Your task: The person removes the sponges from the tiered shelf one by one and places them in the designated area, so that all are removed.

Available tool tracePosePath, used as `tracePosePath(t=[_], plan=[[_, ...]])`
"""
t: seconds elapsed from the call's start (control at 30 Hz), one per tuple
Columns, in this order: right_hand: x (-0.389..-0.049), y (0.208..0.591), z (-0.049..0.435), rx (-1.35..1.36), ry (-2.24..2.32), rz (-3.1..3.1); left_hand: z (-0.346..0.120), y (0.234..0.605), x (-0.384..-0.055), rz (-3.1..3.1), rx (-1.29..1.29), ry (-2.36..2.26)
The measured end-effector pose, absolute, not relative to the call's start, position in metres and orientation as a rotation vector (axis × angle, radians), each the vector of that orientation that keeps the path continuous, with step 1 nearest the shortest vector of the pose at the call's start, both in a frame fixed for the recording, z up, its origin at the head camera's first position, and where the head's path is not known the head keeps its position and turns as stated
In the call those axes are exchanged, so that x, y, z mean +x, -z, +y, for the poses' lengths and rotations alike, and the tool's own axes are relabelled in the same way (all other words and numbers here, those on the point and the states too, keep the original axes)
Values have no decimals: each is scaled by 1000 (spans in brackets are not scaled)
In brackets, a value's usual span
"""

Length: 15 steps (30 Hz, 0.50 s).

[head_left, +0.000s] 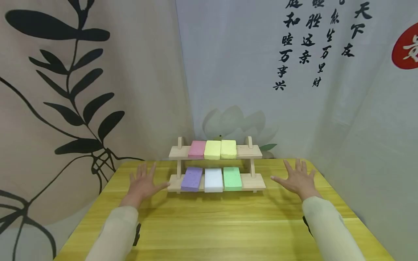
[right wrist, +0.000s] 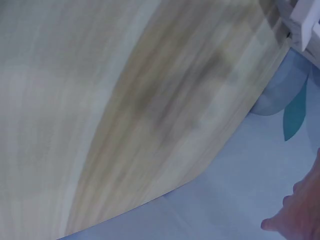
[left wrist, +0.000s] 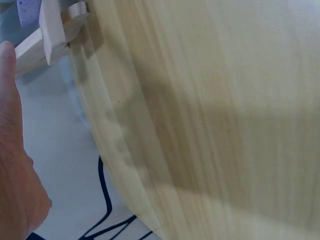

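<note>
A two-tier wooden rack (head_left: 249,182) stands near the far edge of the table. On its upper tier sit a pink sponge-like block (head_left: 197,149) and two yellow ones, the left yellow block (head_left: 212,149) touching the right yellow block (head_left: 228,149). The lower tier holds a purple block (head_left: 192,179), a white block (head_left: 213,180) and a green block (head_left: 232,178). My left hand (head_left: 142,185) is spread left of the rack, its thumb pointing at the lower tier's end. To the rack's right, my right hand (head_left: 298,179) is spread too. Neither hand holds anything.
The yellow wood-grain table (head_left: 215,224) narrows toward the back. Behind it hang a beige curtain (head_left: 147,72) with dark leaf prints and a pale curtain (head_left: 228,54) with dark writing. Both hands cast shadows on the tabletop.
</note>
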State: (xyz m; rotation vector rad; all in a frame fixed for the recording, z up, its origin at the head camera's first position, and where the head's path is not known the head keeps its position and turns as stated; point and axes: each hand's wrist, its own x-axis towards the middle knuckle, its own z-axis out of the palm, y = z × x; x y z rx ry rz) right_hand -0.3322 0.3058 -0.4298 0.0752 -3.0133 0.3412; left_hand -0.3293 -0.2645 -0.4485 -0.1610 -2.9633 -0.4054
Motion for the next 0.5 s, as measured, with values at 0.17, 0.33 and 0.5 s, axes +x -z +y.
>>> tracePosePath(t=[0.17, 0.33, 0.5], plan=[[-337, 420, 295, 73, -337, -2980, -261, 442, -335, -2938, -173, 388], [-343, 412, 282, 72, -347, -2946, -256, 436, -339, -2925, -176, 441], [-348, 405, 268, 77, -418, -2927, -251, 434, -341, -2952, -165, 547]])
